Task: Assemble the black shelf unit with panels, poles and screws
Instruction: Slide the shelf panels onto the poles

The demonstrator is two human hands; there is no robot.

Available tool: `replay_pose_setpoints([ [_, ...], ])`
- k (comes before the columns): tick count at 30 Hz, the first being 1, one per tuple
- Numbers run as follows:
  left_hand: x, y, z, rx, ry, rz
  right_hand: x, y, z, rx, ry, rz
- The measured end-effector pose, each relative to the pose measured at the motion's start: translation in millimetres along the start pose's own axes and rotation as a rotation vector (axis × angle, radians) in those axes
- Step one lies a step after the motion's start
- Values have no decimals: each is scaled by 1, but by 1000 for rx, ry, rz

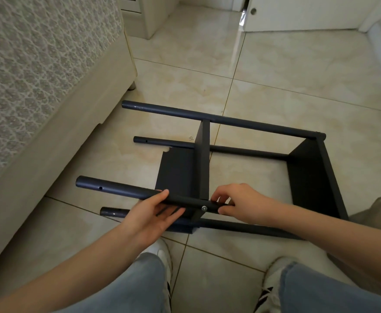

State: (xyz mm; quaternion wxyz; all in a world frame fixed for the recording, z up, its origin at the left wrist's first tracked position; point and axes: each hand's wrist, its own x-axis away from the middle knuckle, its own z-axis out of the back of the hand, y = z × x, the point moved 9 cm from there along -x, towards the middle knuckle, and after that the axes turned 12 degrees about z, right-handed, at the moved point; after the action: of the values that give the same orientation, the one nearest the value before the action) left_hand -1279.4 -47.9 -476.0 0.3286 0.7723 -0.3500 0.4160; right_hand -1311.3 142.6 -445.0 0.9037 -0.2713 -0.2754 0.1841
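The black shelf unit lies on its side on the floor, just beside the bed and near your feet. Two panels are on the poles: the middle panel and the end panel at your right. Another flat panel lies low down to the left of the middle one, on the floor, I think. Your left hand holds the top pole, thumb on top and straight fingers under it. Your right hand pinches the same pole with bent fingers, right next to a silver screw. I think you are fixing the middle panel to this pole. What could go wrong? The pole is round and smooth, so it may turn in your hands, and then the screw goes in crooked. If your left hand lets go, the pole could drop and pull the panel out of line. The screw is small, so it could fall and roll under the bed. The left end of the pole, with its open hole, has no panel yet, so it can wobble.
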Motion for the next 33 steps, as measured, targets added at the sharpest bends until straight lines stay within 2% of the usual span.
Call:
replay_pose_setpoints([
  [11, 44, 56, -53, -183, -51, -210, 9, -29, 68, 0, 108, 69],
  [23, 86, 84, -136, -320, -197, -389, 43, -38, 148, -64, 217, 28],
  [33, 141, 99, -218, -706, -250, -600, 88, -37, 168, -288, 386, -5],
])
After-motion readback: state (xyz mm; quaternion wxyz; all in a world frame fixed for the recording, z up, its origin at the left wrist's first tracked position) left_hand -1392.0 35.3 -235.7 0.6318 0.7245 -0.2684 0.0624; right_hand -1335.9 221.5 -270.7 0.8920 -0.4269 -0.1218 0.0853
